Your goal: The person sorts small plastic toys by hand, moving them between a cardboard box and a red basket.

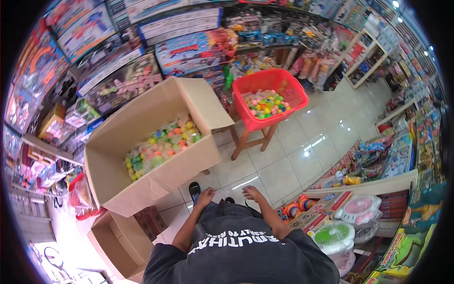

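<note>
My left hand (206, 196) is in front of my body, its fingers loosely bent and a little apart. No object shows in it. My right hand (251, 193) is at about the same height, fingers slightly spread, also without a visible object. Nearest to my left hand stands a large open cardboard box (146, 191). Inside it lie many small colourful balls (161, 144), some apparently in clear plastic bags. Beyond my hands, a red plastic basin (255, 124) holds more colourful balls (269, 105). Neither hand touches the box or the basin.
The basin rests on a wooden stool (243, 142) over a tiled floor (283, 163). A smaller open carton (111, 241) is at lower left. Packaged fans (333, 236) and rainbow-striped toys (298, 206) lie at right. Shelves of boxed toys (189, 49) line the back.
</note>
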`<act>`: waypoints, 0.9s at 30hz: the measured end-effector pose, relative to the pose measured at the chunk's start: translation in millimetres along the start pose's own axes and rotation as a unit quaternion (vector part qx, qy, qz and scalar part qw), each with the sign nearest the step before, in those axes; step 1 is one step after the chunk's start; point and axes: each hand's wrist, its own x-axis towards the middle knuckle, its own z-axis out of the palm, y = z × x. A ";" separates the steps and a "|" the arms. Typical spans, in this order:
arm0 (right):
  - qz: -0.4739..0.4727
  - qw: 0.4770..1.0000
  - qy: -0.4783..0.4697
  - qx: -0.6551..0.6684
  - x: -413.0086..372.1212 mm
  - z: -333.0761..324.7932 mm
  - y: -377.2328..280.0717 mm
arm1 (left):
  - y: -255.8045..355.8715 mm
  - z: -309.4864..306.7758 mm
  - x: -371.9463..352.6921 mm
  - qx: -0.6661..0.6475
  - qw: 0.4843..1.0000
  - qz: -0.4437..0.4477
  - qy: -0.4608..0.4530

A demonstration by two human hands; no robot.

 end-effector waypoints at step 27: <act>0.061 0.997 0.008 -0.048 55.3 -166.0 -23.9 | 171.6 38.9 192.4 -0.012 0.995 0.031 -0.097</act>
